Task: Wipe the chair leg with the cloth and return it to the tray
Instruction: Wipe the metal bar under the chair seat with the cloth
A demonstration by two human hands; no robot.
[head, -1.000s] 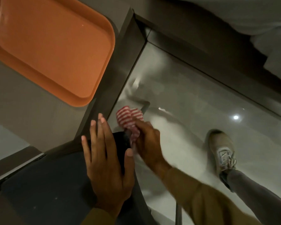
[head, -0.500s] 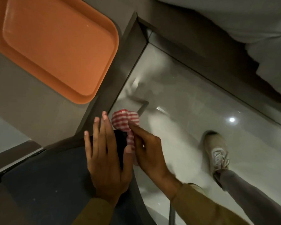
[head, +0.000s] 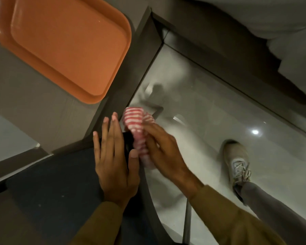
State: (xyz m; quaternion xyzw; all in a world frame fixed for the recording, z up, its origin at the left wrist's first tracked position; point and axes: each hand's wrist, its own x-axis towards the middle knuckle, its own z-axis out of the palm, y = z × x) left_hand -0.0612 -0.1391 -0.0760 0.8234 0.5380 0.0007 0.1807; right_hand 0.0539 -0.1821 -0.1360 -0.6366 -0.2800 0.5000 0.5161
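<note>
Bracing the chair seat (head: pixel 48 188) steady, the left hand (head: pixel 115 165) lies flat with its grip released, while the right hand (head: pixel 164 156) clenches the red-striped cloth (head: pixel 137 128) beside the seat edge, apparently for wiping; the orange tray (head: pixel 67 45) waits empty on the table (head: pixel 34 106).

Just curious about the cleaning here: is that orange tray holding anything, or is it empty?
Empty. The orange tray shows only its bare surface; the striped cloth is off it, bunched in the right hand.
</note>
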